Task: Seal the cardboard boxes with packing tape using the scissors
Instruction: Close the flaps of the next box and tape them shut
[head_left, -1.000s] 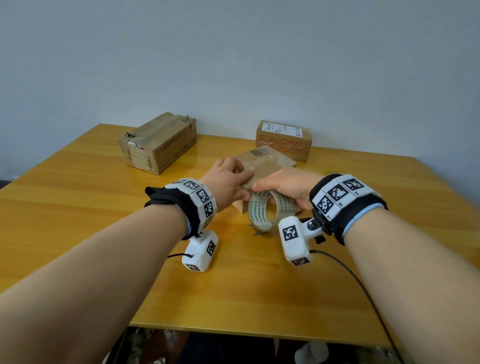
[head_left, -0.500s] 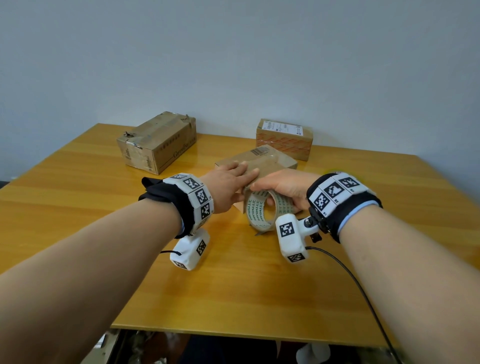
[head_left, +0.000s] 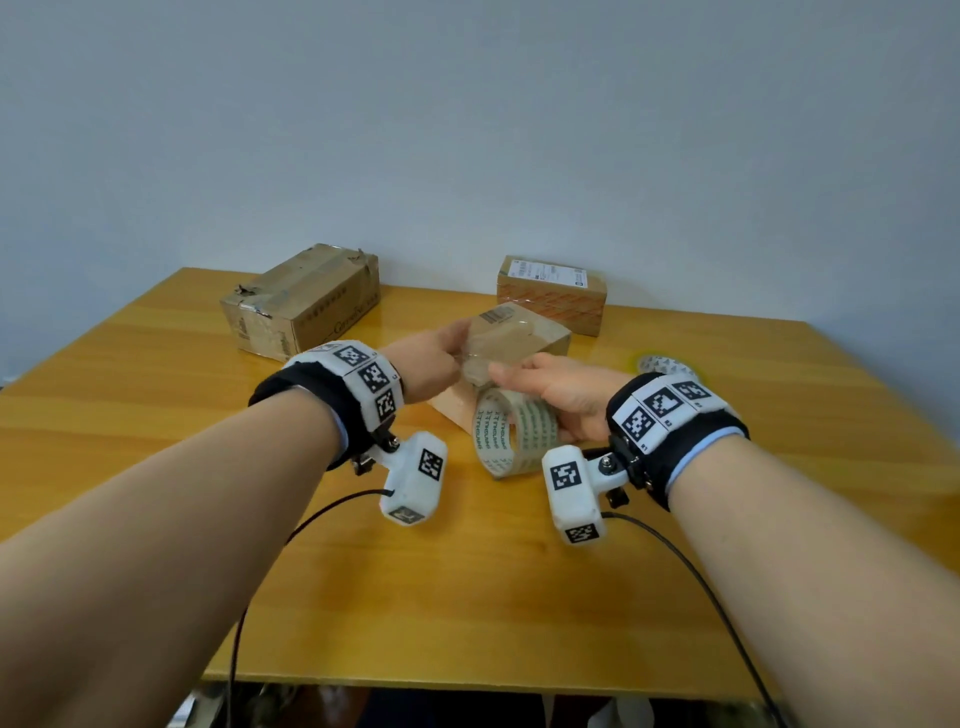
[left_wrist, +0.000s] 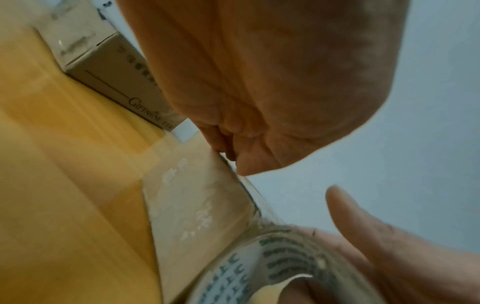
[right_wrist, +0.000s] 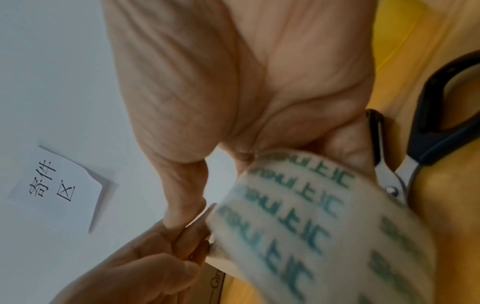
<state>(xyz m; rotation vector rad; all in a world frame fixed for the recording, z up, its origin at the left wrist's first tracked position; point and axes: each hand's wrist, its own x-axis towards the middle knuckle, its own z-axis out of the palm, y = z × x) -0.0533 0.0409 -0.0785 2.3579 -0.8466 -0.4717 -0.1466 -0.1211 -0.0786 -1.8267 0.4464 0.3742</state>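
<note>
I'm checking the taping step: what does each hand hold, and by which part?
The right hand grips the tape roll around its rim; the left hand pinches the pulled-out tape end.

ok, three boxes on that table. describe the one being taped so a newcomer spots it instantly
On the wooden table, look to the middle, just beyond both wrists. The box being taped lies there turned at an angle, with the left hand pulling clear tape across its top from the roll held by the right hand. The other two boxes sit untouched against the wall.

Long box (left_wrist: 122, 86) is showing "GIFFARINE"; white wall sign (right_wrist: 55, 183) is reading "寄件区"; tape roll (right_wrist: 311, 222) print is blurring.
</note>
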